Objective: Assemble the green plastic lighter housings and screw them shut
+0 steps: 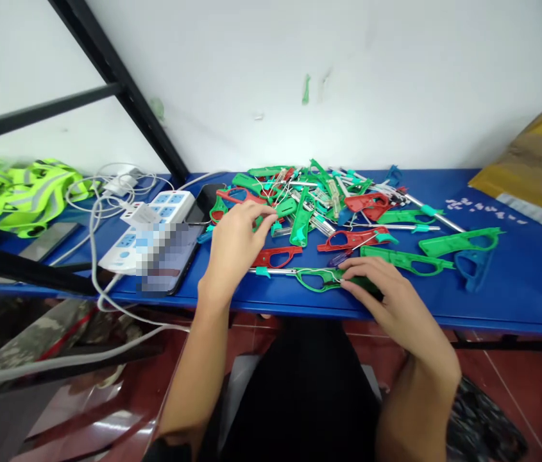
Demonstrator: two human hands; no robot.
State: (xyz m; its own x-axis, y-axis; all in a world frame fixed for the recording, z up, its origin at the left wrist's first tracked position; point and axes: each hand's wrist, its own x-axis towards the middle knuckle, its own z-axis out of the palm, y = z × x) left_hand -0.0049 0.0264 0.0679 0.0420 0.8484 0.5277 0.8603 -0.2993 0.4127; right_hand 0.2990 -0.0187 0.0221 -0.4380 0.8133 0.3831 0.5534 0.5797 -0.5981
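My left hand (239, 237) is over the left part of a pile of lighter parts. Its thumb and index finger are pressed close together beside a green plastic piece (286, 206); what they pinch, if anything, is too small to make out. Near the table's front edge, my right hand (381, 289) is closed at the right end of a green lighter shell (316, 280). A thin white wire runs along that shell to the fingertips. From its left end a metal tube (280, 271) with a turquoise clip points left. The right palm hides the shell's other end.
Red shell halves (355, 239), more green ones (460, 242) and a blue one (475, 266) lie around on the blue table (530, 282). Leftward are a power strip (126, 247), phone (179, 256), cables and a yellow vest (25, 192). A taped package (530, 160) stands at right.
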